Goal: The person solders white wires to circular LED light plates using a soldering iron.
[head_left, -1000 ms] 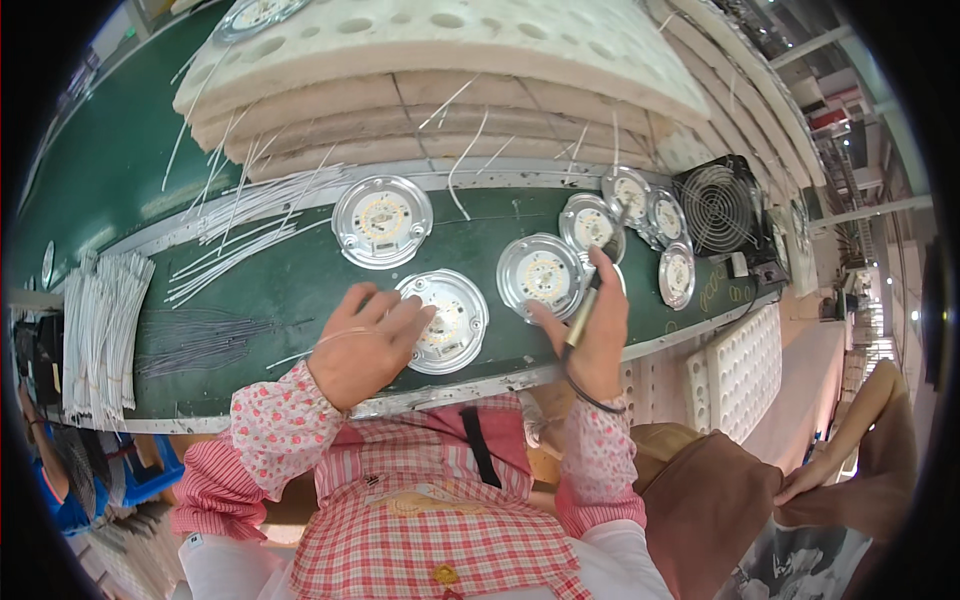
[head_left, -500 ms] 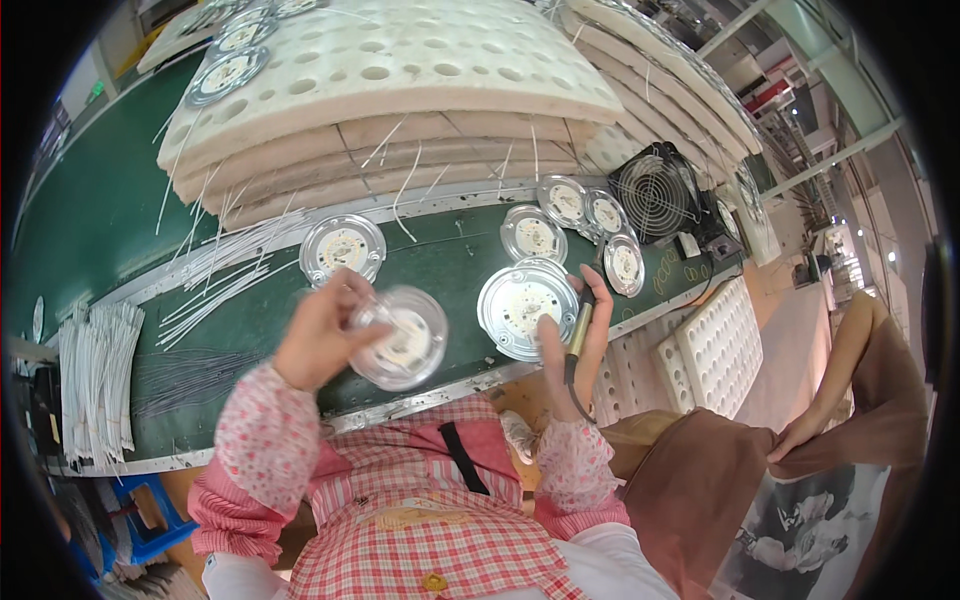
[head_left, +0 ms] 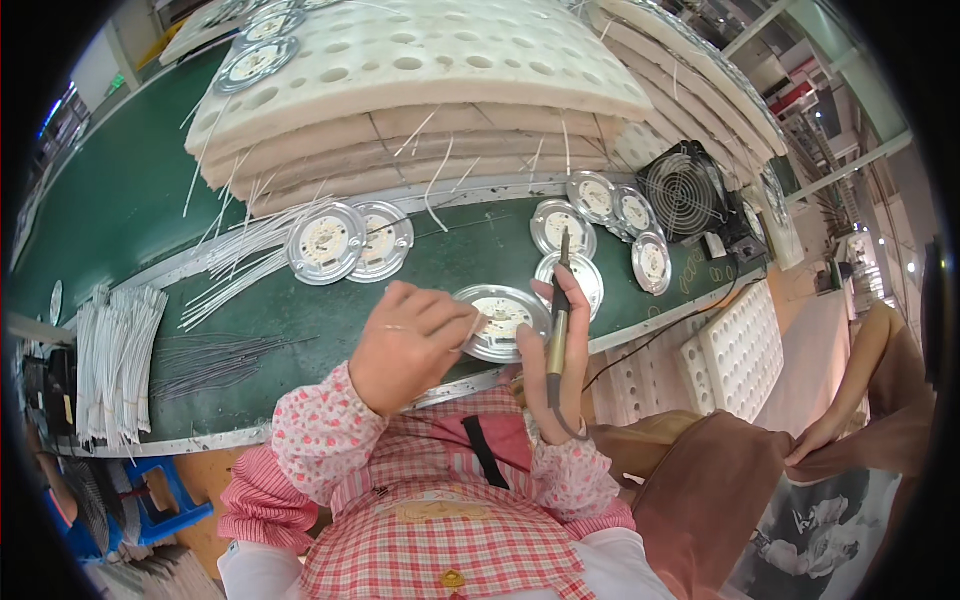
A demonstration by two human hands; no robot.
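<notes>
My right hand is wrapped round a soldering iron, whose dark tip points away from me and whose cord hangs by the wrist. My left hand is closed, its curled fingertips at the left edge of a round silver lamp disc with a pale circuit board in its middle. The right thumb lies by that disc's right side. Just behind the iron lies another lamp disc, partly hidden. Farther left, a lamp disc overlaps a second lamp disc on the green bench.
Several more discs lie near a black fan at the right. Stacked white foam trays fill the back. Bundled white wires and dark wires lie at left. A person's arm is at right.
The disc from my left hand now lies on the bench, overlapping another. That hand has moved right to the disc by the iron, which has come off the one beneath it.
</notes>
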